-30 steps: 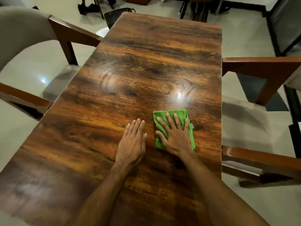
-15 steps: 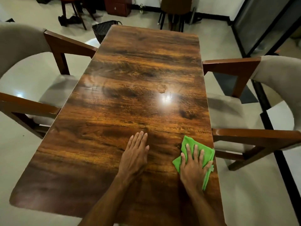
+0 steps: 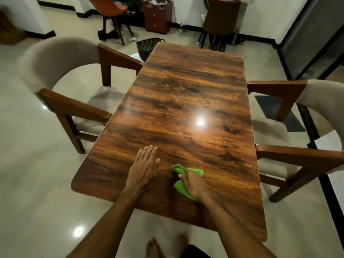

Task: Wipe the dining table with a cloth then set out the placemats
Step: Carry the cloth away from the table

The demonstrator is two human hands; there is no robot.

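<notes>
Gripping the crumpled bright-green cloth (image 3: pixel 194 171) — seemingly doubled over — right hand (image 3: pixel 195 185) curls; left hand (image 3: pixel 143 170) lies flat.

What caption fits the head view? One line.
Right hand grips a green cloth on the wooden table; left hand rests flat beside it.

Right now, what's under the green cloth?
The wooden table, seen all around the bunched green cloth. The patch directly beneath is covered, so anything there cannot be seen.

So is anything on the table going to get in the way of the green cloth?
Nothing visible does. The right hand grips the green cloth near this end of the table, and the wood beyond it shows only a light's glare. The left hand lies flat just left of the cloth.
</notes>
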